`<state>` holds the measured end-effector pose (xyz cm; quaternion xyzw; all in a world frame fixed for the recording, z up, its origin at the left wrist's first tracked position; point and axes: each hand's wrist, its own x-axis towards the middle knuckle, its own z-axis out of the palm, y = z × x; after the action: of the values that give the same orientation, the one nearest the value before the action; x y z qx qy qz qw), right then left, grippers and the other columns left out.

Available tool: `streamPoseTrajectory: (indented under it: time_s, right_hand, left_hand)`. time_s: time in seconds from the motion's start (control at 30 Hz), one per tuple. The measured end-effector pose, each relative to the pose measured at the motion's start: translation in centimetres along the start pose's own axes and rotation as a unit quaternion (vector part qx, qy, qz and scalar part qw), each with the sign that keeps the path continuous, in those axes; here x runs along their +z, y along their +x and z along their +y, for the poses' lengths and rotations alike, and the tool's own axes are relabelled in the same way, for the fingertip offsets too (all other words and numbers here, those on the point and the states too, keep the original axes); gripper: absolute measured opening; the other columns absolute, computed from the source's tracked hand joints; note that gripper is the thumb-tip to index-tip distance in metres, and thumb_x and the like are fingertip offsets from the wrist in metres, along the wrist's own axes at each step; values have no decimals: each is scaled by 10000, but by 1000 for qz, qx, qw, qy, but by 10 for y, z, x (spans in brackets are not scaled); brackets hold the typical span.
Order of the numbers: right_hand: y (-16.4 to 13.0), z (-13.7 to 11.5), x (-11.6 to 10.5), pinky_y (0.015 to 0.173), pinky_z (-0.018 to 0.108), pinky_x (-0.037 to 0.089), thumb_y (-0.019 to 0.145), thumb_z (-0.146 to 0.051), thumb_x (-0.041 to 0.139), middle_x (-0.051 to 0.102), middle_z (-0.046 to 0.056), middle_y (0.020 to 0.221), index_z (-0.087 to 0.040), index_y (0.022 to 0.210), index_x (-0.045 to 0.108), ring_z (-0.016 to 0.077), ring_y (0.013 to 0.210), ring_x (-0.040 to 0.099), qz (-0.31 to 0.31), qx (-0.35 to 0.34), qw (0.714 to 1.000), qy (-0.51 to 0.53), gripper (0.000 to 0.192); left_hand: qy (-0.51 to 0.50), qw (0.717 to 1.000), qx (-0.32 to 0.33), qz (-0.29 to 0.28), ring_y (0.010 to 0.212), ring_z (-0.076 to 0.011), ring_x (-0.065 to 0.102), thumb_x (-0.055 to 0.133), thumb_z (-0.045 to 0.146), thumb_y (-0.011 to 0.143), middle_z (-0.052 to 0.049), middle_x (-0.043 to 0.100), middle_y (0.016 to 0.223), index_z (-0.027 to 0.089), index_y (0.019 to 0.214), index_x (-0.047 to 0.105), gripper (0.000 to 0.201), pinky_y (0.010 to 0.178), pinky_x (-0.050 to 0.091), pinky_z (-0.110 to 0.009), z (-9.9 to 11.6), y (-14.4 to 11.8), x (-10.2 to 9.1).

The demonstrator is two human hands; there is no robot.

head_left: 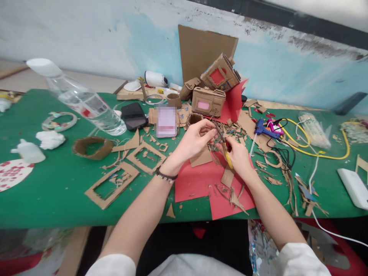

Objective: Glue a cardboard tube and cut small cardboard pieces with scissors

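We record a green felt-like table cover [51,191] strewn with brown corrugated cardboard offcuts, flat and ragged at the edges. Two sheets of smooth red paper [198,180] lie under the hands, overlapping at the front edge.

The left hand [195,140] pinches a small piece of cardboard [211,143] between thumb and fingertips, fingers curled tight around it. The right hand [237,155] is clenched through the handles of a pair of scissors [224,143], yellow and red at the grip, with the dark blades pointing up and left into the cardboard piece. So the piece sits just above the red paper, between the two hands, touching the blades; we cannot tell how far the blades are parted.

Count of larger items: three rectangular cardboard frames [110,184] with open centres, left of the left forearm; one cardboard ring [92,147] beyond them; one clear plastic bottle [83,101] lying tilted; one black phone [133,116]; two boxy cardboard models [208,101] with pink and red windows near the wall; one blue glue gun [263,128] right of the hands, with yellow and black cables nearby.
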<state>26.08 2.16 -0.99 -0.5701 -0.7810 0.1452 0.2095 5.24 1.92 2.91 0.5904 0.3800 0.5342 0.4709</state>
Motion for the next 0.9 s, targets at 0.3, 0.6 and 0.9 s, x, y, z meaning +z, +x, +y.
streamPoseTrajectory:
  time_s: [0.3,0.6,0.9]
  right_hand:
    - [0,-1,-3,678,341,368,1053,-724,536,763,75,871,-270,1053,679,299,789,693,-14,-8,1000,24,476]
    - [1,0,-4,723,333,452,1028,-752,554,764,41,931,-286,1130,626,264,802,676,-31,2,992,123,482]
    - [-1,-4,-5,794,345,514,1061,-685,517,794,65,1055,-268,1267,636,273,908,720,-62,-12,989,135,480]
  left_hand:
    - [66,997,1,-45,838,-172,713,740,391,984,-51,765,933,176,966,684,223,772,590,-284,8,-4,-5]
    - [25,999,-43,11,736,-158,706,842,501,896,-42,750,886,166,1004,706,378,711,593,-281,6,0,-7]
    - [26,999,-26,10,730,-146,678,802,477,923,-35,731,857,171,928,715,318,704,582,-264,8,-2,0]
